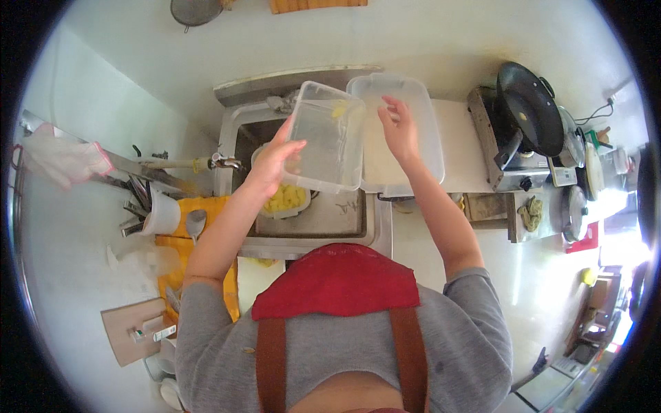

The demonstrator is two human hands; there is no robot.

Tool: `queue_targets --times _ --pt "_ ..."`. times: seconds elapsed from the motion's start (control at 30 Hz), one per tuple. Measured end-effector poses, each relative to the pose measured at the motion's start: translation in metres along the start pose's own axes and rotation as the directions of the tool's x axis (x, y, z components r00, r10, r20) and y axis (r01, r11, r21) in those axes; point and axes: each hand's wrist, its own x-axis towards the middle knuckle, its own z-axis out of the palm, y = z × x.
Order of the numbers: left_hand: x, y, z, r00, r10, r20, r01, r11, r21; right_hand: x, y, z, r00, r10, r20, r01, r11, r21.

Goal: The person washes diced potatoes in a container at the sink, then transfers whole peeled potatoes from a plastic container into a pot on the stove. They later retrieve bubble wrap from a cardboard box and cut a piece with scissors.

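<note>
My left hand (273, 162) grips the left side of a clear plastic container (330, 144), which is tilted above the sink (315, 227). A few yellow pieces (339, 109) show near its upper right corner. Below it, a smaller container of yellow cut pieces (285, 200) sits in the sink, partly covered by my hand and the clear container. My right hand (398, 126) is raised with its fingers apart and a little curled, over a larger translucent plastic tub (428, 155) to the right of the sink. No object shows in it.
A metal tap (224, 161) reaches over the sink's left side. At the right, a black wok (532, 111) rests on a gas stove (485, 139). Further left are a white holder with utensils (164, 210), a ladle (195, 222) on a yellow-orange cloth (217, 211), and a hanging glove (67, 155).
</note>
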Motion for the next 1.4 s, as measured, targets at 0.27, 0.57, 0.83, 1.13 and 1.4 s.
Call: queue_targets --times 0.27,0.57,0.83,1.13,1.4 --pt "0.062 0.028 0.063 0.998 -0.001 0.056 -0.01 0.98 0.197 0.065 0.009 0.008 0.815 -0.004 0.579 0.502 0.503 -0.704" --pt "0.099 0.034 0.092 0.945 0.326 0.023 -0.178 0.453 0.874 0.066 0.049 0.008 0.942 0.07 0.328 0.198 0.672 -0.714" --pt "0.066 0.035 0.116 0.706 0.627 0.329 -0.306 -0.149 0.94 0.049 0.074 -0.02 0.947 0.146 0.288 0.08 0.757 -0.648" --pt "0.055 0.005 0.083 0.286 0.86 0.422 -0.521 -0.23 0.822 0.02 0.111 -0.027 0.815 0.305 0.492 0.139 0.721 -0.678" --pt "0.048 -0.085 -0.042 0.671 0.64 -0.373 -0.148 0.609 0.779 -0.005 0.097 -0.03 0.72 0.396 0.57 -0.02 0.833 -0.553"
